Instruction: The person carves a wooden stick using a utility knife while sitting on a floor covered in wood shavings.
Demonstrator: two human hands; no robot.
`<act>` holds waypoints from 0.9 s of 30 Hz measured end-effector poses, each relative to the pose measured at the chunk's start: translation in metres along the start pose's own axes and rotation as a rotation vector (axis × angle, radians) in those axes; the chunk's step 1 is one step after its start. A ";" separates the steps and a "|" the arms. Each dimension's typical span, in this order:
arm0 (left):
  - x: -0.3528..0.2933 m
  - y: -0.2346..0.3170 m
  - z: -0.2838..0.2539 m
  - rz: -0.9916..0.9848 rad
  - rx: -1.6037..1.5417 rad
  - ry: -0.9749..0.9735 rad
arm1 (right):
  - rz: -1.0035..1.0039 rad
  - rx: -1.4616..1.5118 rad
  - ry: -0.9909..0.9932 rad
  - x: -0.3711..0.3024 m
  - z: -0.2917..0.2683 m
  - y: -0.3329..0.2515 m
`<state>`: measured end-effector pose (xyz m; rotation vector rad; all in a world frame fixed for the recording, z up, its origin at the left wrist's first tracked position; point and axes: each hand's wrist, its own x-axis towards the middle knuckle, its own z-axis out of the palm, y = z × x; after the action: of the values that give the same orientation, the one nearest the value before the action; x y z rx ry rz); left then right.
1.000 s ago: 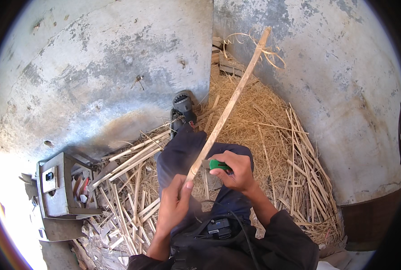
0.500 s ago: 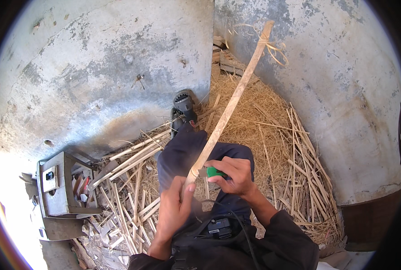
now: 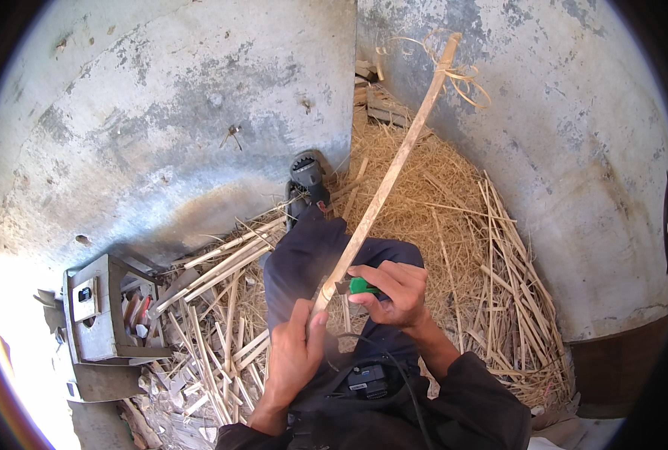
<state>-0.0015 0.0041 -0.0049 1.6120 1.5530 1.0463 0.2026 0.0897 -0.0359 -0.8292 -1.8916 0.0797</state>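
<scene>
A long pale strip of wood or bamboo [image 3: 395, 166] slants up and away to the right, with thin curled shavings [image 3: 465, 84] hanging at its far end. My left hand [image 3: 298, 356] is closed round its near end, thumb along the strip. In my right hand [image 3: 400, 293] a green-handled knife [image 3: 362, 286] is pinched between thumb and fingers. Its short blade lies against the strip just above my left hand. A small curl of wood shows at the blade; the exact edge is hard to make out.
Straw-like shavings [image 3: 405, 202] cover the floor ahead. Loose strips [image 3: 510, 292] lie along the right wall, and more [image 3: 214, 352] lie at the left. An upturned wooden stool [image 3: 94, 311] holding small items stands far left. Grey walls [image 3: 199, 97] meet ahead, near my shoe [image 3: 305, 174].
The strip has tilted slightly and its far end has shifted a little right. My right hand and the knife have moved slightly right. The shavings at the tip have swung.
</scene>
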 end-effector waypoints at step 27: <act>-0.023 -0.020 -0.005 -0.078 0.076 -0.050 | 0.206 -0.038 0.118 0.020 -0.012 0.019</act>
<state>-0.0145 -0.0178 -0.0230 1.6026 1.6263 0.9086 0.2173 0.1126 -0.0223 -1.0312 -1.6973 0.1194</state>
